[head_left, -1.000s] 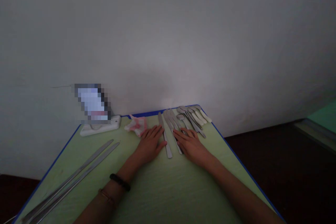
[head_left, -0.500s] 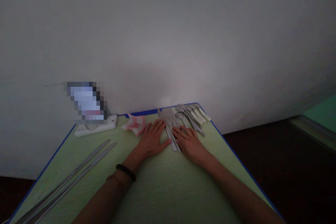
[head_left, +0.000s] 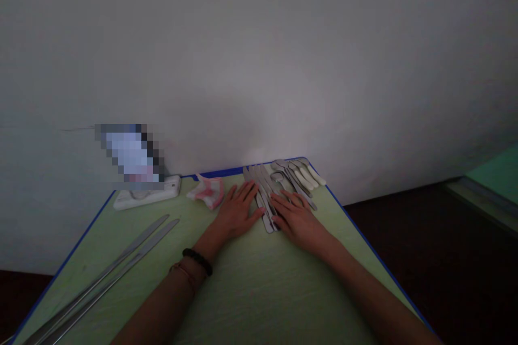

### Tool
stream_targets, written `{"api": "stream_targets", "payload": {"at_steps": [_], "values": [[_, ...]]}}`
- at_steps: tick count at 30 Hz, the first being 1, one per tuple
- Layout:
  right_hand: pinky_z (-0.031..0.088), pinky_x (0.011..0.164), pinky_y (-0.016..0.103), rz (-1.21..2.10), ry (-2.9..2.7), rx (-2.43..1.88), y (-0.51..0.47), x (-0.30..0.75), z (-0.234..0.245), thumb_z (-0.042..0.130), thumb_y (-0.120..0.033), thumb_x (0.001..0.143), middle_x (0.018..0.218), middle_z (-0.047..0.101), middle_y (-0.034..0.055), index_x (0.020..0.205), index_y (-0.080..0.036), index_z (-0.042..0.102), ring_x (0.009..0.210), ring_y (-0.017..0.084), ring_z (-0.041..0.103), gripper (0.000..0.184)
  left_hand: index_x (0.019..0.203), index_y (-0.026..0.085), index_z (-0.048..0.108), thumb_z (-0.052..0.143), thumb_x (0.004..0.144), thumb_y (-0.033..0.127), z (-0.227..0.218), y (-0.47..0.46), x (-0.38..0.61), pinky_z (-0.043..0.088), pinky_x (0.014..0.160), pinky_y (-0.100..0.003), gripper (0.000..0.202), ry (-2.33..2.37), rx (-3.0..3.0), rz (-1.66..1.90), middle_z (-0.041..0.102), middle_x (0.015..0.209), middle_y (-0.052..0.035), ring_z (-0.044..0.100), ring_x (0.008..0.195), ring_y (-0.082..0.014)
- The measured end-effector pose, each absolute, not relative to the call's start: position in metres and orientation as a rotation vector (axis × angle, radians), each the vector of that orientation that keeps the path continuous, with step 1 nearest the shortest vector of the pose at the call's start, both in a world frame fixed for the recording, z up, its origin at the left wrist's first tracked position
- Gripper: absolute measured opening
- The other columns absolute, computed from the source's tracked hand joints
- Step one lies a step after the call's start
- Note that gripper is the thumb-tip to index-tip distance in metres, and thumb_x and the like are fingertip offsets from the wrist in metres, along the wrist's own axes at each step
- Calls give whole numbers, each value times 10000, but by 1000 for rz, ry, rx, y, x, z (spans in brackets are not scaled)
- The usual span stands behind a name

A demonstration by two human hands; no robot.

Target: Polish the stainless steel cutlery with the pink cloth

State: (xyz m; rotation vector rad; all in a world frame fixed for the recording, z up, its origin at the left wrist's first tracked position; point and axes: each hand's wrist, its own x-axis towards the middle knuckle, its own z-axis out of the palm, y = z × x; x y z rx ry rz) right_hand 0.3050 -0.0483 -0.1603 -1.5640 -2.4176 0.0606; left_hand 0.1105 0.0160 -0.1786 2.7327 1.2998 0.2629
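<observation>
Several metal table knives (head_left: pixel 261 190) lie side by side near the table's far edge, blades pointing away. My left hand (head_left: pixel 237 212) rests flat at their left side, fingers spread, fingertips and thumb touching the outer knife. On the other side, my right hand (head_left: pixel 297 216) lies with its fingers stretched out against the knives' right edge. A metal spoon (head_left: pixel 278 177) sits just beyond my right fingers, its handle partly covered. Further right are several dark-handled spoons (head_left: pixel 294 179) and several pieces of cutlery with cream handles (head_left: pixel 309 177).
A pink and white checked cloth (head_left: pixel 207 192) lies left of my left hand. Behind it, a blurred phone (head_left: pixel 131 153) leans above a white power strip (head_left: pixel 172 186). Two long knives (head_left: pixel 140 250) lie along the left of the green table (head_left: pixel 243 302). A wall (head_left: pixel 259 64) stands behind.
My right hand has shifted slightly right, its fingers a little more apart from the middle of the knives. The left hand has moved barely to the right. The cutlery looks nearly unchanged.
</observation>
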Motion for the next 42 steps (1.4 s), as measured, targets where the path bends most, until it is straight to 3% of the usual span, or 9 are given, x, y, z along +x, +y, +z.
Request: {"api": "stream_targets", "payload": {"at_steps": [4, 11, 17, 27, 35, 38, 42], "values": [[236, 1057, 510, 33, -2438, -1585, -49, 306, -162, 419, -394, 903, 1400, 442, 61, 1285, -222, 511, 1317, 276, 324, 429, 1407, 56, 281, 282, 895, 563, -184, 17, 110, 180, 1124, -407, 721, 1321, 2735, 291, 266, 1488, -163, 216, 1377, -243], [224, 1056, 517, 21, -2428, -1668, -49, 300, -168, 359, -374, 928, 1428, 401, 47, 1317, -209, 470, 1320, 282, 317, 437, 1411, 119, 296, 282, 901, 557, -184, 17, 109, 174, 1118, -437, 673, 1279, 2767, 307, 294, 1484, -129, 224, 1373, -251], [150, 1081, 495, -9, -2366, -1677, -51, 303, -152, 351, -282, 934, 1279, 568, 78, 1209, -151, 567, 1255, 248, 400, 373, 1411, 216, 314, 278, 908, 552, -182, 17, 108, 148, 1117, -456, 606, 1232, 2783, 265, 283, 1496, -65, 224, 1375, -242], [160, 1064, 497, -94, -2325, -1721, -52, 294, -160, 398, -227, 904, 1267, 576, 82, 1163, -164, 598, 1231, 271, 405, 333, 1395, 149, 319, 330, 920, 479, -185, 19, 108, 213, 1107, -471, 578, 1199, 2734, 441, 329, 1468, -126, 286, 1348, -254], [207, 1052, 477, -179, -2260, -1667, -60, 269, -161, 407, -289, 896, 1350, 486, 126, 1274, -109, 489, 1259, 286, 357, 426, 1313, 104, 387, 313, 911, 164, -184, -14, 76, 337, 1078, -373, 413, 1222, 2667, 609, 450, 1358, -139, 384, 1280, -191], [217, 1054, 472, -155, -2334, -1573, -65, 253, -162, 392, -270, 893, 1377, 450, 136, 1295, -115, 464, 1268, 279, 355, 437, 1247, 112, 450, 376, 859, 128, -181, -40, 35, 338, 1077, -418, 395, 1217, 2731, 584, 451, 1351, -150, 381, 1280, -227], [215, 1062, 470, -115, -2390, -1508, -56, 222, -161, 409, -220, 857, 1443, 343, 164, 1335, -94, 413, 1308, 288, 313, 494, 1249, 73, 449, 403, 849, 197, -179, -76, -21, 307, 1072, -503, 421, 1789, 2603, 541, 426, 1368, -196, 331, 1309, -312]]}}
